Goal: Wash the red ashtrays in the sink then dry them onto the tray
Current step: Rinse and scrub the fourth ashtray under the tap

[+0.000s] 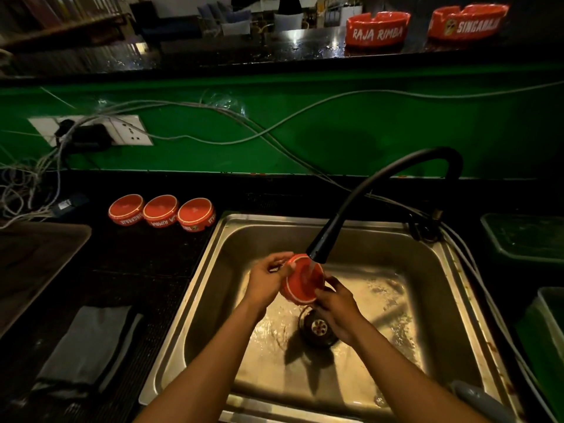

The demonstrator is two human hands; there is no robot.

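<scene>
A round red ashtray is held tilted under running water from the black faucet, over the steel sink. My left hand grips its left rim and my right hand holds its lower right edge. Three more red ashtrays lie upside down in a row on the dark counter left of the sink. Two red ashtrays stand upright on the high bar shelf at the back. A dark tray sits at the far left.
A folded grey cloth lies on the counter in front of the tray. Loose cables run along the green wall from a socket. A clear container and a green bin stand right of the sink.
</scene>
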